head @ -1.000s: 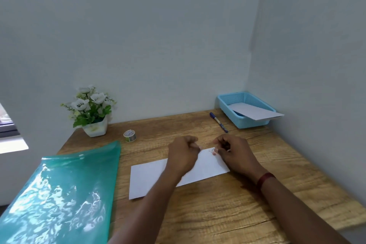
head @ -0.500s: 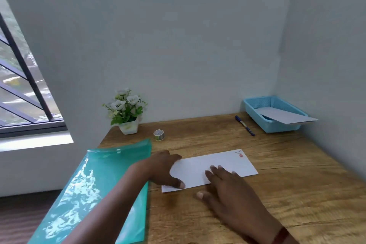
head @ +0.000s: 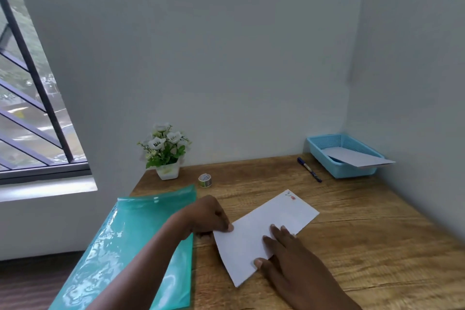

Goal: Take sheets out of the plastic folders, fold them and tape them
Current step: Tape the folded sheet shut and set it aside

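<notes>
A folded white sheet [head: 266, 231] lies at a slant on the wooden desk [head: 364, 246], a small red mark near its far corner. My left hand [head: 208, 216] pinches the sheet's left corner with thumb and fingers. My right hand [head: 289, 259] lies flat with straight fingers pressing on the sheet's near right edge. A teal plastic folder [head: 125, 254] lies to the left, hanging over the desk's left edge, partly under my left forearm. A small roll of tape [head: 205, 180] stands behind the folder.
A white pot of artificial flowers [head: 164, 152] stands at the back left by the wall. A blue pen [head: 309, 169] lies beside a blue basket [head: 339, 170] holding a white sheet [head: 357, 157] at the back right. A barred window [head: 30, 108] is at the left.
The sheet has turned from lying level to slanting, its right end now farther away. My left hand has moved to its left corner and my right hand presses its near edge. The view shifted left.
</notes>
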`<action>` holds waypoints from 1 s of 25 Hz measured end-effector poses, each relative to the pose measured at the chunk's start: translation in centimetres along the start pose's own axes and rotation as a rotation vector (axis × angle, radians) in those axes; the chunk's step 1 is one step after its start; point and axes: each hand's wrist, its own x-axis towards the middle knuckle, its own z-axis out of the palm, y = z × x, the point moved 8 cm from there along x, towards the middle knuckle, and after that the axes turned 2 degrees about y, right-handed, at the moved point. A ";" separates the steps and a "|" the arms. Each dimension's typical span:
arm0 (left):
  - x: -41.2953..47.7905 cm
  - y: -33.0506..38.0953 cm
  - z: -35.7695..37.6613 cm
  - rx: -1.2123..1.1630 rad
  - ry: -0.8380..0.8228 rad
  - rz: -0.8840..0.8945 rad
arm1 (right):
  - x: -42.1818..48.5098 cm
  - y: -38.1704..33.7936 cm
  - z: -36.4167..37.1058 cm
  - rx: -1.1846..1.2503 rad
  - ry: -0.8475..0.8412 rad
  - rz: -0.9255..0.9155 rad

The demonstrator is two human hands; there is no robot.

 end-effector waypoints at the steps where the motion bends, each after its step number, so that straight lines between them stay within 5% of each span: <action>1: -0.5 -0.2 0.3 -0.052 -0.043 -0.014 | -0.5 0.0 -0.2 0.040 0.034 0.014; 3: -1.6 -0.2 0.4 -0.155 -0.059 -0.017 | -1.8 0.0 -1.1 0.115 0.236 0.015; 5: -2.7 0.3 0.2 -0.295 -0.031 -0.004 | -4.6 0.6 -3.2 0.290 0.618 0.000; 7: -3.7 0.7 0.2 -0.423 -0.014 0.012 | -7.0 3.1 -4.1 0.563 0.852 0.132; 11: -5.4 1.8 0.3 -0.531 0.024 0.064 | -7.2 5.6 -0.9 1.252 0.431 0.563; 16: -6.9 5.0 0.8 -0.633 0.145 0.135 | -7.2 3.1 -0.8 1.636 0.058 0.563; 25: -5.4 13.4 4.0 -0.861 0.329 0.276 | -7.3 8.8 -8.5 1.419 0.561 0.389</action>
